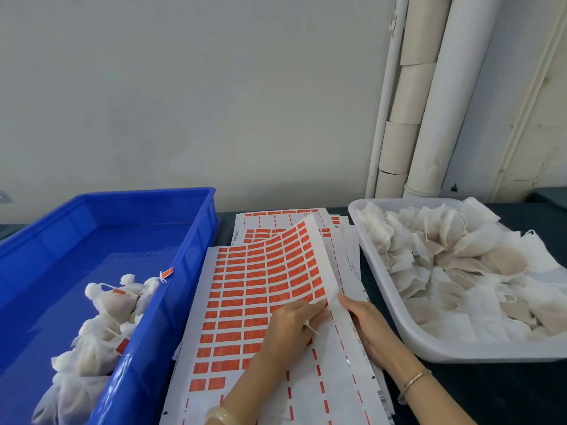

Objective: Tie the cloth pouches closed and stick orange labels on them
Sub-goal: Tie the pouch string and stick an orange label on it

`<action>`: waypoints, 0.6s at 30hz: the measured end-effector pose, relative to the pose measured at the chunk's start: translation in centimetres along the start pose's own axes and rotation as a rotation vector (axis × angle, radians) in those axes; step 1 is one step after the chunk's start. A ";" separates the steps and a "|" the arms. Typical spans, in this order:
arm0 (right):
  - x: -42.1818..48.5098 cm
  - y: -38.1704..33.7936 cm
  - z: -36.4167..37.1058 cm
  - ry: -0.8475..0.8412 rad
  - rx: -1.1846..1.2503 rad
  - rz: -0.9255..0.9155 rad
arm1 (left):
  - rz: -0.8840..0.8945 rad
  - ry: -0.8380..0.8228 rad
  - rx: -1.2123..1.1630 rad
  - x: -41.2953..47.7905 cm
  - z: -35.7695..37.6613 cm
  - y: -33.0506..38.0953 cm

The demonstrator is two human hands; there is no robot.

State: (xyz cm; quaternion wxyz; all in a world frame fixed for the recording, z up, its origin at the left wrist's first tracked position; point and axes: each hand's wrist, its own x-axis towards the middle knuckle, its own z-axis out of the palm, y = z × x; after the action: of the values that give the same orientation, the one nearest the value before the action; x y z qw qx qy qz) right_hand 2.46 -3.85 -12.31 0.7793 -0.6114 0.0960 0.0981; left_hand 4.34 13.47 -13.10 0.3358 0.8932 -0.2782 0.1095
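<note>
The top label sheet (pixel 260 289) lies in the middle, covered with rows of orange labels, and its right side curls upward. My left hand (pixel 291 326) reaches over it, fingers curled, and pinches an orange label (pixel 320 302) at the sheet's right edge. A short white string (pixel 313 329) pokes out from under that hand. My right hand (pixel 365 323) lies flat on the sheets beside the lifted edge, its thumb touching the edge. Untied cloth pouches (pixel 454 259) fill the white tray (pixel 429 351) on the right. Tied, labelled pouches (pixel 104 320) lie in the blue bin (pixel 138 348) on the left.
More label sheets (pixel 276 219), mostly stripped, lie stacked under and behind the top sheet. A dark table surface (pixel 460 391) runs under everything. White pipes (pixel 429 118) stand against the wall at the back right. The far part of the blue bin holds nothing.
</note>
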 end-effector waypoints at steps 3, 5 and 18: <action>0.1 0.0 -0.1 -0.021 0.022 0.005 | -0.018 -0.006 0.000 0.2 0.0 0.2; 0.1 -0.1 -0.2 -0.050 0.018 0.003 | -0.028 -0.004 -0.004 0.2 0.2 0.3; -0.3 0.1 -0.4 -0.069 -0.054 -0.023 | 0.049 0.054 0.063 -0.2 0.9 -0.2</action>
State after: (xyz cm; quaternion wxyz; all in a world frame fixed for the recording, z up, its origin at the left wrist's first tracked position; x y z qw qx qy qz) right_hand 2.11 -4.25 -12.43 0.7664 -0.6296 0.0596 0.1129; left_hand 4.32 13.10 -13.99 0.3121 0.8930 -0.2874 0.1505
